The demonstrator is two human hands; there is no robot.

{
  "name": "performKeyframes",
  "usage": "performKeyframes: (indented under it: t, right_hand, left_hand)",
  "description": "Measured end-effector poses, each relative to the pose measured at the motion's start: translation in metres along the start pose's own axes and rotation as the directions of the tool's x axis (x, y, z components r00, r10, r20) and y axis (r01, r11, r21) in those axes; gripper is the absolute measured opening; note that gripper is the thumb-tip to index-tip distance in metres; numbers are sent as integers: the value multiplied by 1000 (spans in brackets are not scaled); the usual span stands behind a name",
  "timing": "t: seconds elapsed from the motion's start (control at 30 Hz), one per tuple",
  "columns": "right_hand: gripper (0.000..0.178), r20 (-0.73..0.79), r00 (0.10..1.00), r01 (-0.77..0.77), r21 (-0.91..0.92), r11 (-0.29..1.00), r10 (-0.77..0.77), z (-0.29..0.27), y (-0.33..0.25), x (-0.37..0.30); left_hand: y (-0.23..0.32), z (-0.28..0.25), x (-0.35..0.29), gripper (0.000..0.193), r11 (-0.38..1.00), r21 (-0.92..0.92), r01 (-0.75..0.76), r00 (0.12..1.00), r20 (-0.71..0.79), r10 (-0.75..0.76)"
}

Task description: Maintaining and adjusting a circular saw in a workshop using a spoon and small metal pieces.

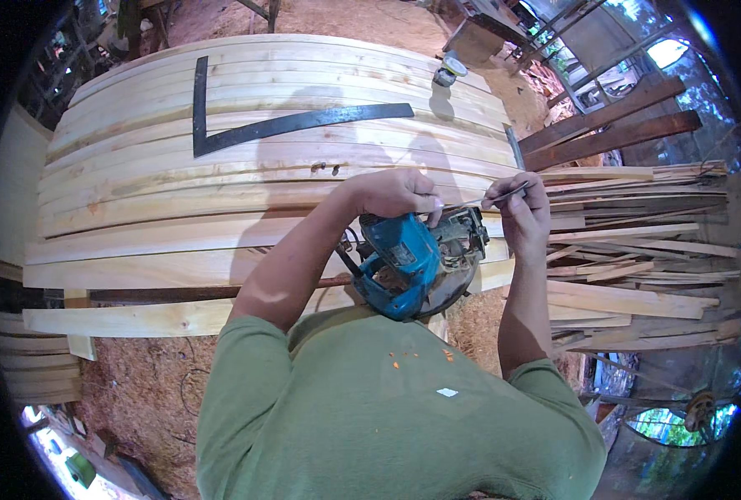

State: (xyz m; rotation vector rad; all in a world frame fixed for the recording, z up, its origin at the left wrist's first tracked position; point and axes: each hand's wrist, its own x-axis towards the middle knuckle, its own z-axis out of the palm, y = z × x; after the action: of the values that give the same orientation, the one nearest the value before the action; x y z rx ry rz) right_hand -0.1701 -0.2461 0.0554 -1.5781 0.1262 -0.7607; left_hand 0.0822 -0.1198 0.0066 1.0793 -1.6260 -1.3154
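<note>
While the blue saw (408,267) rests on its side on the planks (220,192) near the front edge of the desk (137,321), both hands work at its top. The left hand (395,193) is curled shut over the grey part of the saw, pressing it down so it does not slide. The right hand (516,204) is closed around a thin metal tool (491,198), and the tip of that tool points toward the saw, close to the left hand. I cannot tell just where the tip touches, because the fingers hide it. To do this well, I think the left hand should keep the saw flat and firm, so it does not tip off the edge. The right hand should turn the thin tool slowly, with the tip seated all the way in, so it does not slip out. Fingers should stay away from the round blade (445,292) under the saw. A big black square (212,137) lies flat on the planks, well away from the hands. A small grey thing (448,71) sits at the far end of the planks. More wood strips (628,250) are piled to the right, and sawdust (137,392) covers the ground below.
</note>
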Motion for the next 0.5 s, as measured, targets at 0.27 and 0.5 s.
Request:
performKeyframes:
  t: [0.27, 0.5]
  right_hand:
    - [15, -134, 991, 26, 83, 996, -15, 9, 13, -1]
    - [10, -301, 947, -66, 158, 985, 112, 18, 48, -18]
  left_hand:
    - [-14, 41, -15, 57, 997, 74, 6, 825, -564, 37]
    - [-36, 81, -35, 37, 990, 111, 92, 344, -936, 73]
